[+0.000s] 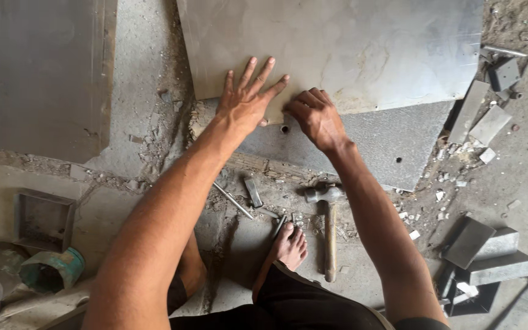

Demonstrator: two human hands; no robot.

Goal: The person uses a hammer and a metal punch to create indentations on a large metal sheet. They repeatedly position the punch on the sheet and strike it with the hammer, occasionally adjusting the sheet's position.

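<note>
Pale metal sheet (362,49) lies flat on the dusty floor (135,73), overlapping a darker grey sheet (386,143) with small holes. No packages or labels seen. Left hand (245,101): fingers spread wide, palm pressed on the pale sheet's near edge, gripping nothing. Right hand (316,116): fingers curled, knuckles up, at the same edge; whether it pinches anything cannot be told. Hammer (329,226) lies nearer, beside a bare foot (288,247).

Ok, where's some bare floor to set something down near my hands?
Bare concrete lies between the hammer and the metal blocks, and between the two metal sheets above the left hand. It is crowded below the right hand with chisels and debris.
</note>
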